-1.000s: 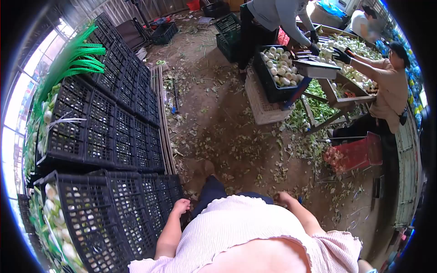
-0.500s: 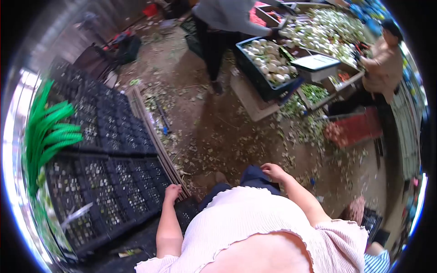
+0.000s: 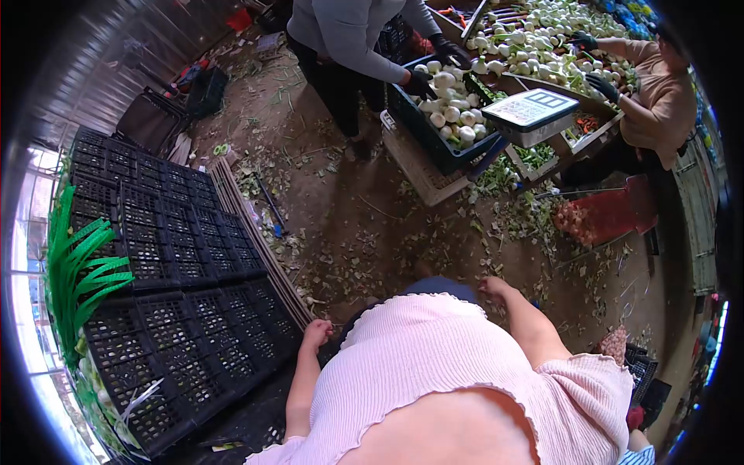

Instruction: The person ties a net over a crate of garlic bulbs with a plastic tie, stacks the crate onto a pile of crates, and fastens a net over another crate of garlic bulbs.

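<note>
Left hand (image 3: 317, 333): bare, fingers curled; whether pressed together, cannot tell. Left of it: black, lattice-walled plastic crates (image 3: 184, 333) in rows. Right hand (image 3: 494, 287): curled, grip unclear, near navy-blue cloth trousers (image 3: 442, 290). Ahead of both: rough brown floor (image 3: 349, 225).

The bare left hand (image 3: 317, 333) hangs low with fingers loosely curled, its wrist and straight bare left forearm (image 3: 301, 391) trailing behind them. The bare right hand (image 3: 494, 287) has bent fingers turned inward, the bare right forearm (image 3: 535, 328) angling back from them; how far either closes is unclear.
</note>
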A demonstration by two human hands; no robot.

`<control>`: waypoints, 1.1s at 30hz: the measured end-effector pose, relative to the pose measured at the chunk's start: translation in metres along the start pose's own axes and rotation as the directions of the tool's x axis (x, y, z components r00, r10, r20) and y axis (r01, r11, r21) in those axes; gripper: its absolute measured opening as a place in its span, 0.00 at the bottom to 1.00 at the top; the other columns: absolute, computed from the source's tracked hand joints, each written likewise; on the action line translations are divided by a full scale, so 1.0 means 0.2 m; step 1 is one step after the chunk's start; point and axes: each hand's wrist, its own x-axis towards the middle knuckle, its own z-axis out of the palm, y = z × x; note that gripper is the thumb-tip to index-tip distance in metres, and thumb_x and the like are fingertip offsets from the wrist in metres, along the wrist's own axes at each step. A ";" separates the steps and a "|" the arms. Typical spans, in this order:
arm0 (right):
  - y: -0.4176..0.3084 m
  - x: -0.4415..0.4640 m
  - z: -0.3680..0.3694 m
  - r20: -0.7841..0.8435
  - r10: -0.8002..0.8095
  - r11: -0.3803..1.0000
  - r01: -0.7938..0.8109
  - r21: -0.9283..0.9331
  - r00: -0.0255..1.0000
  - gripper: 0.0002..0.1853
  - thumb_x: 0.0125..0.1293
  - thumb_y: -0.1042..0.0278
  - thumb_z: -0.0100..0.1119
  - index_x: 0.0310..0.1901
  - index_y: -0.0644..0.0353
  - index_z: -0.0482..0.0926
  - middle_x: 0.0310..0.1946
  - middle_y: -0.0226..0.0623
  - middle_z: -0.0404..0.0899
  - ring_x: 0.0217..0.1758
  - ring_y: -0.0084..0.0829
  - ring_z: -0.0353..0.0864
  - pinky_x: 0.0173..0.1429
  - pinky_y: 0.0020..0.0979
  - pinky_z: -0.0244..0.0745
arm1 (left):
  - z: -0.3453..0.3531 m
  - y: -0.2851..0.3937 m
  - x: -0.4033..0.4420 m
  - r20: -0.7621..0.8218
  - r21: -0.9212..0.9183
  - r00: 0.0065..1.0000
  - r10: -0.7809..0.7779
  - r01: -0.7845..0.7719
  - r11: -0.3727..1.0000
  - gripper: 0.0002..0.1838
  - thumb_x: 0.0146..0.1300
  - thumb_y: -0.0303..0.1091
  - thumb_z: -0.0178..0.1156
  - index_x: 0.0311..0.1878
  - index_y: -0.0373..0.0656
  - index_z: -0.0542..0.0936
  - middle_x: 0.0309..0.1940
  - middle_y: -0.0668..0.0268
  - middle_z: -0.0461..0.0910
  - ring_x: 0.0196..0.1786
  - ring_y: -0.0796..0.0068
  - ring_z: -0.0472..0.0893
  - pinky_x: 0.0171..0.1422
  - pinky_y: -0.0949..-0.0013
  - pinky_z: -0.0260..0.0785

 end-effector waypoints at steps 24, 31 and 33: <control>0.12 0.09 -0.29 -0.002 -0.158 0.986 0.158 -0.043 0.987 0.17 0.51 0.63 0.54 0.45 0.54 0.74 0.42 0.42 0.75 0.46 0.39 0.73 0.50 0.36 0.68 | 0.33 0.25 -0.02 -0.086 0.061 0.994 -0.065 0.070 0.996 0.06 0.55 0.37 0.52 0.33 0.47 0.73 0.25 0.74 0.73 0.25 0.83 0.73 0.25 0.77 0.61; 0.20 -0.02 -0.34 -0.116 0.015 0.986 0.005 0.166 0.993 0.14 0.50 0.65 0.54 0.40 0.58 0.76 0.34 0.42 0.78 0.37 0.39 0.77 0.40 0.35 0.70 | 0.54 0.81 0.20 0.133 0.367 0.978 0.161 -0.199 0.909 0.07 0.54 0.35 0.54 0.35 0.44 0.73 0.22 0.70 0.73 0.23 0.80 0.71 0.26 0.74 0.64; 0.10 -0.12 -0.37 -0.083 0.146 0.963 -0.122 0.241 0.986 0.14 0.50 0.63 0.55 0.39 0.58 0.76 0.34 0.42 0.78 0.37 0.38 0.77 0.39 0.35 0.71 | 0.62 1.12 0.38 0.224 0.428 0.914 0.338 -0.403 0.809 0.09 0.52 0.36 0.56 0.34 0.43 0.74 0.23 0.68 0.74 0.25 0.79 0.72 0.30 0.73 0.66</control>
